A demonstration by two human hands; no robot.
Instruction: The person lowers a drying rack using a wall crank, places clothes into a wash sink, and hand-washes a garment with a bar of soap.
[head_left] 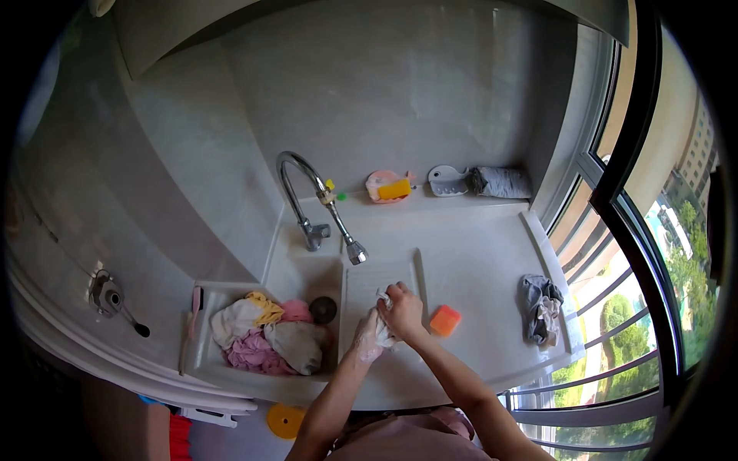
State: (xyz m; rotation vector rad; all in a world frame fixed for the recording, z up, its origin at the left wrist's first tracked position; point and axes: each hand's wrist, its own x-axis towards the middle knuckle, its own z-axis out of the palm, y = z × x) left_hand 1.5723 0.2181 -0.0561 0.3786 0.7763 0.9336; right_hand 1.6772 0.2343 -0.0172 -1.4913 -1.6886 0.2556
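Over the ribbed washboard (377, 275) of the laundry sink, a small bunched white cloth (383, 335) is squeezed between my two hands. My left hand (370, 340), wet with suds, is closed around its lower left side. From the right, my right hand (403, 310) grips the same cloth with curled fingers. Much of the cloth is hidden by the hands, so I cannot tell what garment it is. An orange-red bar of soap (445, 320) lies on the counter just right of my right hand.
The basin at left holds piled clothes (265, 334) and a dark round drain part (323, 310). A chrome faucet (307, 192) arches behind. On the back ledge sit a pink soap dish (377, 182), a grey whale-shaped dish (446, 181) and folded grey cloth (501, 183). Wet grey clothing (542, 310) lies right.
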